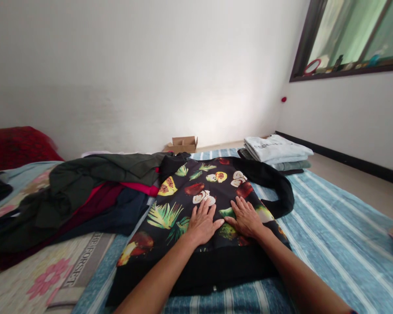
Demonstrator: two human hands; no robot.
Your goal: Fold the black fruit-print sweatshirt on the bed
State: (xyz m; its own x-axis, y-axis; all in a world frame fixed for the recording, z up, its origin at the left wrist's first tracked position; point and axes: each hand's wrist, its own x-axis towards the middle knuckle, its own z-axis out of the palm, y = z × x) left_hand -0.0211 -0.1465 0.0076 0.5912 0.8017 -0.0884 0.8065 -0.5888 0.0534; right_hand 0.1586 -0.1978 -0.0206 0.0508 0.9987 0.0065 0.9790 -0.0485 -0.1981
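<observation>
A black long-sleeved jacket (196,235) with a fruit-and-leaf print lies spread out in front of me, its dark hem band nearest to me. My left hand (203,222) rests flat on the middle of the print, fingers stretched out. To its right, my right hand (246,216) also lies flat on the cloth with its fingers apart. Neither hand grips anything. The jacket's black right-side sleeve (278,183) curves out over the sheet, while its left-side sleeve is partly lost among other clothes.
Blue striped sheet (330,226) lies under the jacket. Heaped clothes (85,187) in dark green, maroon and navy lie at left, beside a red bundle (23,146). Folded clothes (276,150) are stacked at back right. A cardboard box (185,144) stands by the wall.
</observation>
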